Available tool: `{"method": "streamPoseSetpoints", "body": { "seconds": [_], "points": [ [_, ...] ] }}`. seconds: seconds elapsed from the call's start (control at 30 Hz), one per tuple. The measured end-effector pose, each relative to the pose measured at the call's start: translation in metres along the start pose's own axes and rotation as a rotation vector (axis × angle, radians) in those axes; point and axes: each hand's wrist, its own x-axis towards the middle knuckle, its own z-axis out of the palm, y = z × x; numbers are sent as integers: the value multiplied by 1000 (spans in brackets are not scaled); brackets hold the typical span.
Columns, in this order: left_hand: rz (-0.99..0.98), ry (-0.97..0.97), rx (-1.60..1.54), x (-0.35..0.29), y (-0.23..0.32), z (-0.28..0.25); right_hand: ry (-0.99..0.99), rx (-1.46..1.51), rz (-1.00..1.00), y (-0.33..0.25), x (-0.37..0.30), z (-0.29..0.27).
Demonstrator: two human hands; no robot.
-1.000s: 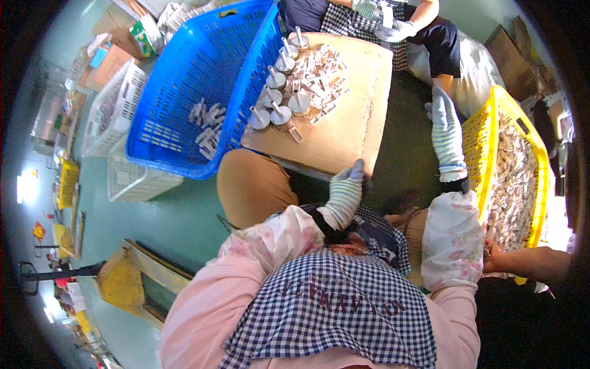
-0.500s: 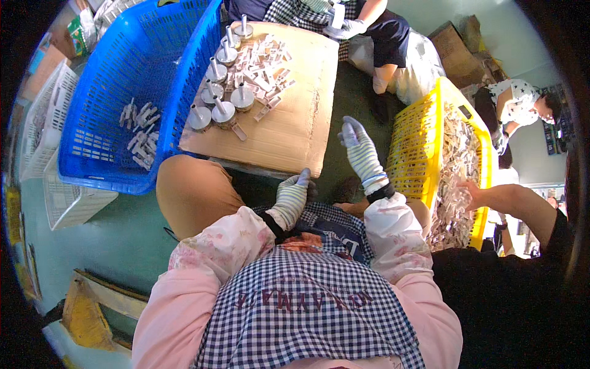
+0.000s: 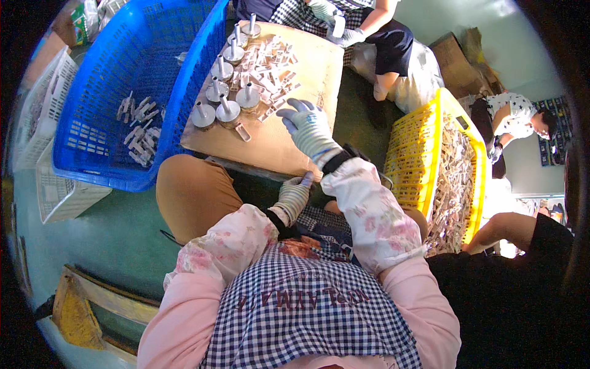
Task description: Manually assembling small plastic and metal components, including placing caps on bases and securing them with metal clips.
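My left hand point(image 3: 292, 197), in a striped grey-tipped glove, is closed low at the near right corner of the cardboard sheet point(image 3: 289, 144). Its thumb presses against the curled fingers, and whatever they hold is hidden. Over the right part of the cardboard, my right hand point(image 3: 309, 128) is open, fingers spread, with nothing visible in it. Just beyond its fingertips lies a loose pile of small, pale, flat clip-like pieces point(image 3: 268, 75). Several round metal discs with upright stems point(image 3: 227, 111) stand along the cardboard's left side. One pale piece point(image 3: 243, 132) lies near the closest disc.
A blue basket point(image 3: 114, 175) with some pale pieces stands at left, beside white crates point(image 3: 58, 187). At right is a yellow basket point(image 3: 415, 154) full of similar pieces, with a person's arm point(image 3: 507, 230) beside it. Across the cardboard sits a co-worker with gloved hands point(image 3: 350, 37).
My right hand has swung left and forward from beside the cardboard to over it, fingers spreading. My left hand stays near the corner. The neighbour's hand has drawn back from the yellow basket's contents.
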Motion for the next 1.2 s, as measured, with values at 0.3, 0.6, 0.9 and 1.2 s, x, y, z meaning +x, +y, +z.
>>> {"method": "streamPoseSetpoints", "body": {
  "seconds": [0.3,0.6,0.9,1.2],
  "points": [
    [0,57,114,17,-27,-6,-120,-364,-94,-10,40,28],
    [-5,46,149,5,-4,0,-119,25,-11,9,-8,16],
    [-77,34,31,8,-9,2,237,1815,889,61,-78,-44],
    [-58,56,20,-2,4,8,-73,1461,806,43,-91,-58]
  ]
}}
